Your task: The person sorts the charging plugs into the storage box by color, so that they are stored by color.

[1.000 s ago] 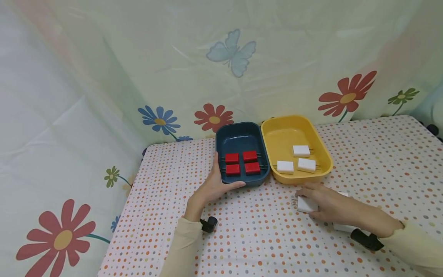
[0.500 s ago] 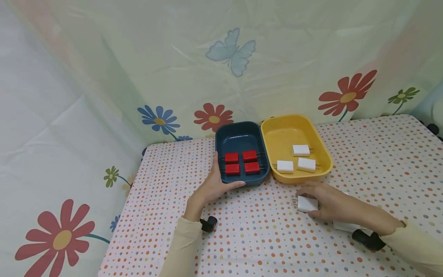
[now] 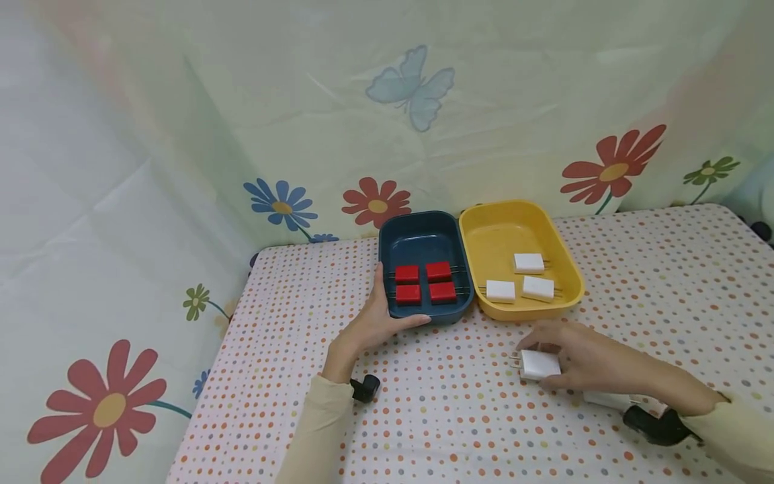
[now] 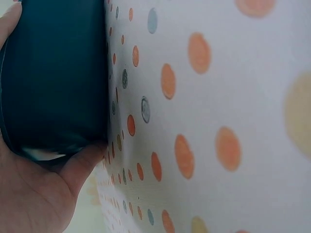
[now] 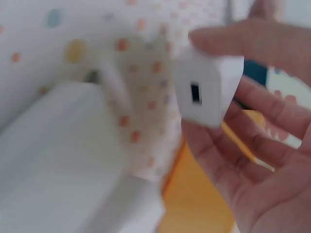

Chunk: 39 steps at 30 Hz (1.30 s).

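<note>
My right hand (image 3: 595, 356) pinches a white USB wall charger (image 3: 540, 365) above the dotted cloth, prongs pointing left. In the right wrist view, the white charger (image 5: 201, 92) shows its dark USB port between thumb and fingers. With straight, spread fingers and thumb, my left hand (image 3: 369, 329) rests against the front left corner of a dark blue tray (image 3: 417, 232). Several red chargers (image 3: 443, 292) lie in that tray. Beside it, the yellow tray (image 3: 498, 235) holds white chargers (image 3: 537, 288). The left wrist view shows my left thumb (image 4: 85, 162) touching the tray's wall.
Another white object (image 3: 607, 400) lies on the table, partly hidden under my right forearm; it looms large and blurred in the right wrist view. A dotted cloth (image 3: 459, 417) covers the table. A flowered curtain (image 3: 484, 134) hangs behind the trays.
My right hand has raised the white charger slightly and drawn it a little to the right, tilting it. The left hand stays against the blue tray. The head view has shifted slightly.
</note>
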Tool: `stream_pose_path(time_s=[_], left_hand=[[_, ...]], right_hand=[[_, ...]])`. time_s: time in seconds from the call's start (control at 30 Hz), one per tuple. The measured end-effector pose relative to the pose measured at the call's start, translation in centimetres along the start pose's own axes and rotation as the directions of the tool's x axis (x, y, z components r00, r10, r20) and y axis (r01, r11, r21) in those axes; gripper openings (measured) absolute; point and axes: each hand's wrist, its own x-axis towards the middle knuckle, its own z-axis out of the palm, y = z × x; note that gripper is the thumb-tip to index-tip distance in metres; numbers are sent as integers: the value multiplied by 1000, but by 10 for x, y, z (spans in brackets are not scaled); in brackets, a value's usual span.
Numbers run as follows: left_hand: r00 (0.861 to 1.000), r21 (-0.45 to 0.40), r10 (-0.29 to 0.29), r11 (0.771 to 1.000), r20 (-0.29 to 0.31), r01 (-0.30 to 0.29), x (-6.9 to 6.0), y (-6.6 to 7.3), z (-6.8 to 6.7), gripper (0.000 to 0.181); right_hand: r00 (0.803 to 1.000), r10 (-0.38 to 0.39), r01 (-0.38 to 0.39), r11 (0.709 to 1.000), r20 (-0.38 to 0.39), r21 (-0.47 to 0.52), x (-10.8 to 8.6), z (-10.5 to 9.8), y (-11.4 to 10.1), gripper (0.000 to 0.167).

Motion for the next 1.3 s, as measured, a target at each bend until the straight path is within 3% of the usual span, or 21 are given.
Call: stream_pose_path(time_s=[0.1,0.37,0.53,0.7,0.97,1.17,1.3], left_hand=[[1000,-6,-10,1000,-1,10,1,0,0,135],[1000,-1,-27,1000,-6,27,1,1,0,135],[999,-9,-41,999,-6,41,1,2,1,133],[999,-14,-43,999,-5,43,2,1,0,133],[1000,-15,-26,1000,-7,26,2,0,1,134],[1000,-15,-24,1000,-3,24,3,-1,2,133],[1000,-12,-21,1000,-6,21,2,-1,1,135]], right_hand=[[999,-43,42,998,14,48,1,-12,-6,48],[990,-110,108,994,-94,-22,18,-59,-20,50],[982,-130,128,991,-136,-27,39,-84,-15,48],[984,-137,140,990,-111,12,69,-101,-3,45],[997,-79,80,996,17,-38,117,-108,16,41],[997,-45,53,988,57,-148,137,-98,27,41],[997,3,11,985,83,-170,148,-92,29,40]])
